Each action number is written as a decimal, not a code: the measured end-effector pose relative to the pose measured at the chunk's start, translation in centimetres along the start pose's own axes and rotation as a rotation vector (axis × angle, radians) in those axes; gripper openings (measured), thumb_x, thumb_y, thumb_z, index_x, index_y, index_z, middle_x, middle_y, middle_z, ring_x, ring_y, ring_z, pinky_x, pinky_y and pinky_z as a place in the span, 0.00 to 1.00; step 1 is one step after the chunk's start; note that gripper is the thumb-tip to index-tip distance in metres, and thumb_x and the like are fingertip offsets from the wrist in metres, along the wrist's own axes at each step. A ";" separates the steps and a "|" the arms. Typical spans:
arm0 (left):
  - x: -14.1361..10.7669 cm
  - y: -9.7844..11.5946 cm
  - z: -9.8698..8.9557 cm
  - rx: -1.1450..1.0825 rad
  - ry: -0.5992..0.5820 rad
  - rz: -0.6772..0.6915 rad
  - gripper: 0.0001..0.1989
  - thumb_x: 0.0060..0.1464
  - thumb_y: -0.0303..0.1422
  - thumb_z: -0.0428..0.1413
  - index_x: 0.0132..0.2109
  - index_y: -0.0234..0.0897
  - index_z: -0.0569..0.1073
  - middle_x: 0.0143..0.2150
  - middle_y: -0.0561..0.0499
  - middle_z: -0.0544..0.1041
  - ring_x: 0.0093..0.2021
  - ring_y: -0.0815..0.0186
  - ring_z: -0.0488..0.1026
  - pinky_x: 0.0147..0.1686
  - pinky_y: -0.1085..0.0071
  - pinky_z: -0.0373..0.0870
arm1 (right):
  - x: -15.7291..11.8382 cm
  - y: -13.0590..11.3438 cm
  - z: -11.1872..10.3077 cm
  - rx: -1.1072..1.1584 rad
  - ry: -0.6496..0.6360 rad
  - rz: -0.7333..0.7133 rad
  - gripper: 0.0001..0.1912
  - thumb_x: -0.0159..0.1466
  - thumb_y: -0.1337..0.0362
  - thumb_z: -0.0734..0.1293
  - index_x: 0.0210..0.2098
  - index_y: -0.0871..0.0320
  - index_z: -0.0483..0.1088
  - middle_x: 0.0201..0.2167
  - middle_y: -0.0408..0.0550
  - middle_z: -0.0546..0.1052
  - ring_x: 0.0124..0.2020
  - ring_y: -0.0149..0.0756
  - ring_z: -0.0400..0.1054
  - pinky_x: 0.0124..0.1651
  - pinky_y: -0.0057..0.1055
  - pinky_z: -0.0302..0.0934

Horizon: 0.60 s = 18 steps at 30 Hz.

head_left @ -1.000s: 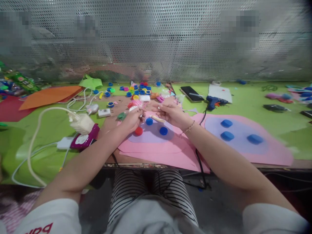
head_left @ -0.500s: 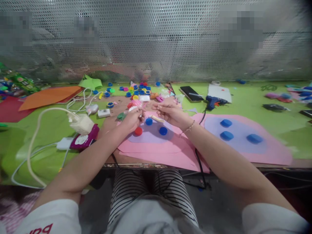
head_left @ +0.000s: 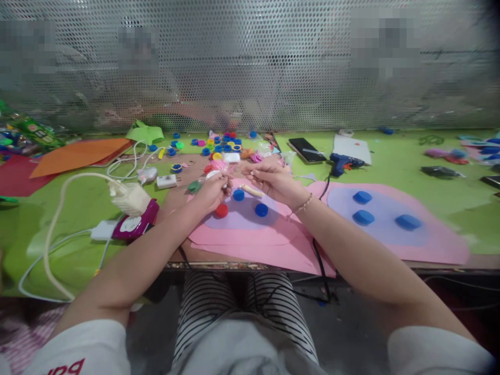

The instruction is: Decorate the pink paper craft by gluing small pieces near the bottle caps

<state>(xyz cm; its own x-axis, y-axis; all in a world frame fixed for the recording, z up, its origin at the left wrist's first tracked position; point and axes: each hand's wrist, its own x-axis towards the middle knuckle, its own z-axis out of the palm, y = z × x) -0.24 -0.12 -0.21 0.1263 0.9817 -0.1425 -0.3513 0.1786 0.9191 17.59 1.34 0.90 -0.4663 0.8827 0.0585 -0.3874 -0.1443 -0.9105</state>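
On the bench, a red cap and two blue caps are being borne by purple paper; near these, a pale stick is being flanked by the left hand and right hand, both being held curled; any grasp cannot be told.

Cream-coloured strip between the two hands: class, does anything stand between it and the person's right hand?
Nothing visible stands between the cream-coloured strip and the right hand. The nearest blue cap sits by the strip's left end, away from that hand. The hand's height above the strip is unclear.
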 end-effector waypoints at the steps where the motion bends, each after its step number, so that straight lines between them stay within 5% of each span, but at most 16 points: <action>1: 0.0 0.0 0.0 0.000 0.000 0.000 0.09 0.55 0.20 0.45 0.29 0.34 0.63 0.20 0.55 0.64 0.18 0.76 0.61 0.20 0.81 0.56 | 0.0 0.0 0.0 -0.015 -0.020 -0.003 0.08 0.56 0.73 0.68 0.36 0.60 0.73 0.34 0.46 0.78 0.35 0.24 0.72 0.38 0.19 0.68; 4: 0.0 0.0 0.0 0.006 0.000 -0.002 0.09 0.54 0.20 0.45 0.29 0.34 0.63 0.20 0.55 0.64 0.18 0.76 0.61 0.20 0.81 0.56 | -0.1 0.2 0.0 -0.053 -0.056 -0.009 0.10 0.53 0.74 0.70 0.35 0.60 0.73 0.34 0.45 0.77 0.33 0.23 0.72 0.35 0.18 0.67; 11: 0.0 0.0 0.0 0.021 -0.003 0.000 0.09 0.54 0.19 0.44 0.29 0.34 0.64 0.19 0.56 0.64 0.18 0.76 0.61 0.19 0.80 0.56 | 0.1 0.4 -0.1 -0.025 -0.023 -0.003 0.07 0.54 0.65 0.71 0.25 0.61 0.69 0.17 0.37 0.70 0.18 0.18 0.64 0.21 0.14 0.60; 18: -0.2 0.2 0.2 0.015 0.015 0.002 0.09 0.55 0.19 0.44 0.29 0.34 0.63 0.20 0.55 0.64 0.18 0.76 0.61 0.20 0.81 0.57 | 0.0 0.0 0.3 -0.024 0.013 0.057 0.04 0.61 0.69 0.65 0.32 0.62 0.71 0.27 0.44 0.76 0.25 0.20 0.70 0.31 0.15 0.67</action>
<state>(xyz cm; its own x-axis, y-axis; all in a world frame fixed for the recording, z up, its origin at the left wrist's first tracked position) -0.15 -0.28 0.06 0.1118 0.9830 -0.1458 -0.3378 0.1756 0.9247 17.35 1.21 1.06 -0.4769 0.8790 0.0015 -0.3414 -0.1837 -0.9218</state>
